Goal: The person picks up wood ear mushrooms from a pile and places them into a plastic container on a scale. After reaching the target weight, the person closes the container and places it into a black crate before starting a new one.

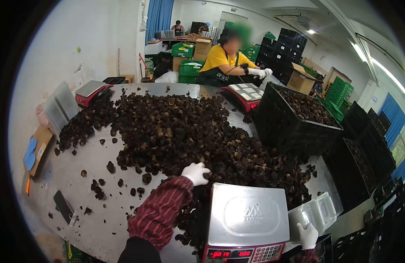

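Note:
My left hand (196, 174), in a white glove, reaches into the near edge of a large pile of dark dried pieces (167, 127), its fingers curled against them; what they hold, if anything, is hidden. My right hand (307, 236), gloved too, grips the near side of an open clear plastic box (314, 212) to the right of the scale. Between my hands stands a scale (248, 215) with a bare steel plate and a red lit display.
Across the metal table (92, 215), a co-worker in yellow (217, 59) stands behind a second scale (245, 94). A full black crate (281, 122) is at the right. A third scale (90, 90), clear boxes (62, 105) and a phone (63, 206) lie leftward.

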A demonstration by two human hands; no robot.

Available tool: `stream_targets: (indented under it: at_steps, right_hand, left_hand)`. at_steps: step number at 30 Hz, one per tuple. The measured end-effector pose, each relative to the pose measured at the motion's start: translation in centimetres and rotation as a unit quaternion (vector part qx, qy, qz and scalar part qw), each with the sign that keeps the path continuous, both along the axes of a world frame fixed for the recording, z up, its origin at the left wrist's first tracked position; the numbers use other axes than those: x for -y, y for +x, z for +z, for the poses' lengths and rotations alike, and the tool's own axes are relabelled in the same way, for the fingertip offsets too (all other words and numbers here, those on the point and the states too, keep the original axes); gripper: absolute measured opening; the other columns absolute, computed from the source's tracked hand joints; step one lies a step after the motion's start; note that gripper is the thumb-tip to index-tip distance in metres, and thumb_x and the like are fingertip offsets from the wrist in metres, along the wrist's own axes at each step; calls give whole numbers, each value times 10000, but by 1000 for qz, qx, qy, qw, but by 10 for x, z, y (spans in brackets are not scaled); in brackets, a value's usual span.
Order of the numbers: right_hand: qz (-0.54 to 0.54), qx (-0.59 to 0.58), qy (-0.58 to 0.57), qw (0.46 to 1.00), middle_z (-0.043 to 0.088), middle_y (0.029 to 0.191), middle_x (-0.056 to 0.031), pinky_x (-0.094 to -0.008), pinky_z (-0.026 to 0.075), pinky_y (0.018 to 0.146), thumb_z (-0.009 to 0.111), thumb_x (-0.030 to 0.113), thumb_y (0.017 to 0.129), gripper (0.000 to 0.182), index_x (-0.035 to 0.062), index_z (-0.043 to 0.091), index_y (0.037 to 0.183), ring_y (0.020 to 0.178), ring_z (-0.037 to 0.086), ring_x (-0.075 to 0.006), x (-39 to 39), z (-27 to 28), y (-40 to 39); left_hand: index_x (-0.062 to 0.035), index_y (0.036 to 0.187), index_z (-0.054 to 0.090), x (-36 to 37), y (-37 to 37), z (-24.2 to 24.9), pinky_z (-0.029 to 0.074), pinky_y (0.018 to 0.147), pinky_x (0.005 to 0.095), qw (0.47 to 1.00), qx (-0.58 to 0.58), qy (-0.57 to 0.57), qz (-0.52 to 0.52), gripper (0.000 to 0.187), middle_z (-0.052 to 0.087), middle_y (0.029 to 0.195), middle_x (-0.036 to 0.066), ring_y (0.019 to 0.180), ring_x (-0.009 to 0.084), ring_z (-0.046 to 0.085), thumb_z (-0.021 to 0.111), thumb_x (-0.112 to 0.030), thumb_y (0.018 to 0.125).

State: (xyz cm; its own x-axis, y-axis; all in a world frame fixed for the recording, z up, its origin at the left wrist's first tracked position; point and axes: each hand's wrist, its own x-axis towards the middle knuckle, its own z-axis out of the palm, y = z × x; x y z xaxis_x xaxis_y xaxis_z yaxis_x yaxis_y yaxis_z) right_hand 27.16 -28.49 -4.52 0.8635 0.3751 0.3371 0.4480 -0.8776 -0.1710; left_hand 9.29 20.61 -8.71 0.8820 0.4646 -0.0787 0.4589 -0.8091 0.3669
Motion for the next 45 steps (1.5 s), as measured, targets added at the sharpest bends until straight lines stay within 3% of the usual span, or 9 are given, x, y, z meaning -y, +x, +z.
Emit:
stream_targets:
  at_steps: [7,8,14,18,23,30,36,43,45]
  right_hand:
    - [-13,17,-32,999,619,627,-148,-434,493,590,766,378,731,386,9,654,745,585,620,-336,2,-4,3]
    - [-10,-20,-57,998,632,663,-152,-427,497,607,751,361,746,403,25,679,957,615,627,-339,6,-3,6]
    - [28,-12,-45,998,652,756,-178,-446,499,660,718,344,776,616,102,522,1307,695,632,-373,6,-6,8]
    - [11,-24,-26,999,650,773,-197,-456,499,673,713,352,782,495,67,615,1175,715,631,-388,3,1,1]
    - [65,25,64,995,571,657,-222,-466,450,597,699,319,809,390,10,538,635,637,568,-416,13,-9,8]
    - [185,25,62,981,599,709,-196,-430,465,635,674,205,809,259,12,584,661,698,586,-388,29,-17,27]
    - [15,0,78,997,584,630,-178,-426,465,595,829,257,562,376,-6,575,650,601,596,-335,18,3,22]
    - [56,106,326,938,460,639,-94,-348,400,570,708,83,802,227,8,520,698,576,396,-230,-27,47,-49]
    - [246,112,245,931,479,657,-107,-342,403,566,682,36,801,165,15,541,719,580,440,-239,-57,49,-87]
  left_hand:
    - [-234,1158,630,40,-126,-4,446,953,416,999,24,-39,15,485,528,1259,113,1150,328,499,706,-366,698]
    - [-241,1155,628,48,-141,-1,448,949,421,999,37,-35,5,469,526,1256,123,1145,337,500,701,-370,711]
    - [-258,1186,608,78,-194,9,463,926,431,997,33,-65,36,450,524,1217,161,1098,364,526,687,-360,755]
    - [-264,1219,591,76,-197,5,468,919,438,997,66,-29,7,448,511,1231,175,1074,383,536,677,-364,791]
    - [-296,1273,557,94,-202,10,419,970,487,997,72,4,22,502,429,1357,196,1154,418,483,685,-381,796]
    - [-249,1236,599,149,-240,17,248,1046,561,963,199,166,77,483,399,1400,175,1283,411,335,701,-320,769]
    - [-214,1125,655,213,-271,-39,288,1026,519,968,195,145,69,357,485,1322,120,1238,337,403,677,-226,769]
    - [-186,1097,667,226,-273,-57,300,1030,494,969,180,122,117,315,544,1241,106,1210,309,457,677,-203,783]
    - [-172,1098,666,220,-269,-54,328,1007,475,955,242,134,108,342,551,1212,98,1175,302,472,694,-158,757]
